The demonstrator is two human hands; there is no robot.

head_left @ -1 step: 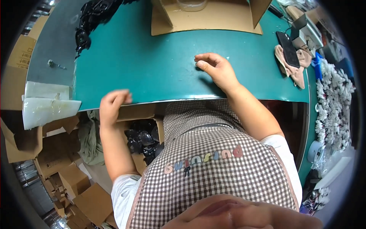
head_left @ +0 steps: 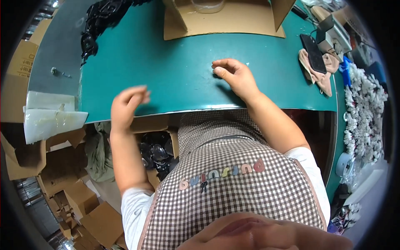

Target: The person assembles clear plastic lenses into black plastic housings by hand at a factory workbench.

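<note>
Both of our hands are over the green table (head_left: 166, 62), and neither one holds anything we can make out. Our left hand (head_left: 126, 106) hovers at the near edge of the table with its fingers loosely curled and slightly blurred; it looks empty. Our right hand (head_left: 233, 77) rests further in on the green surface, fingers bent and drawn toward the thumb as if pinching, but whether something small sits between the fingertips we cannot tell. A few pale specks lie on the green just beside that hand.

From the head view, looking down, we see our checked apron (head_left: 233, 183) filling the lower middle, with white sleeves at both shoulders. At the far edge of the table stands an open cardboard box (head_left: 225, 21), well apart from both hands. A heap of black parts (head_left: 98, 25) lies at the far left corner of the green, beside a grey sheet of metal (head_left: 54, 54). On the right side of the table a dark phone (head_left: 313, 52) lies on a beige cloth (head_left: 323, 73), and beyond them a mass of small white pieces (head_left: 364, 112) runs along the right rim. Under the table edge, between our left arm and the apron, a carton holds more dark glossy parts (head_left: 156, 152). Plain cardboard boxes (head_left: 83, 204) are stacked on the floor at lower left, and a white sheet (head_left: 48, 116) lies just left of the table.
</note>
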